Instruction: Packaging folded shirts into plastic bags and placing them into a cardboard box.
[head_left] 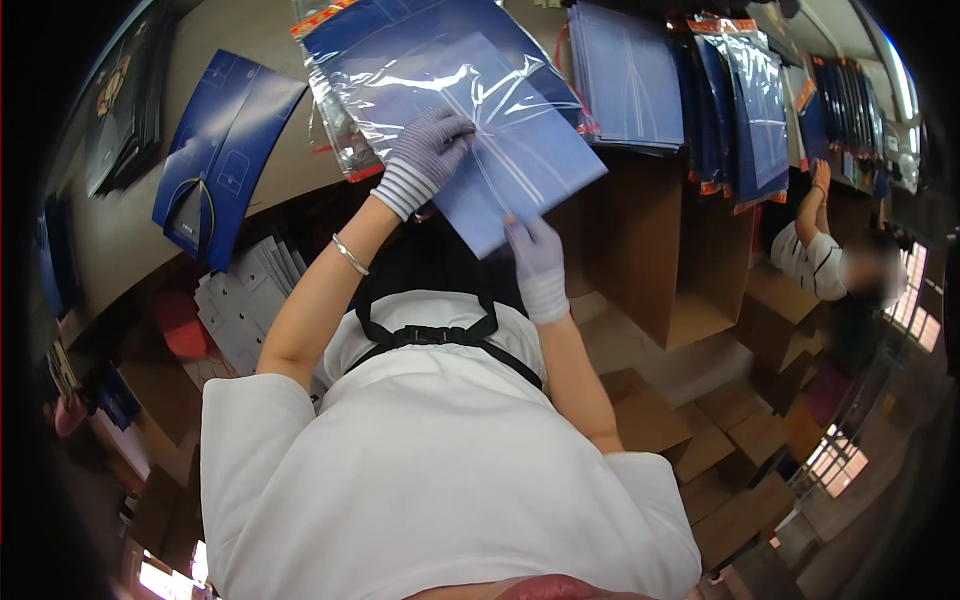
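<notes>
My left hand (pixel 430 150), in a grey-and-white striped glove, lies over a light-blue flat packet (pixel 535 170) with white lines. Its fingers are curled together where creases of a clear plastic bag (pixel 405 95) meet, and they seem to pinch the film. My right hand (pixel 538 262), in a pale glove, grips the packet's near edge between thumb and fingers. The packet is tilted, its upper part under or against the shiny film; which one I cannot tell. Behind it, a dark-blue flat sheet (pixel 350 35) rests on the table, next to orange-edged bags.
A light-blue stack (pixel 630 80) and bagged dark-blue packs (pixel 745 110) line the table to the right. A blue folder (pixel 225 150) lies at left. Below are an open cardboard box (pixel 690 260) and grey-white sheets (pixel 255 300). Another person (pixel 810 245) works at far right.
</notes>
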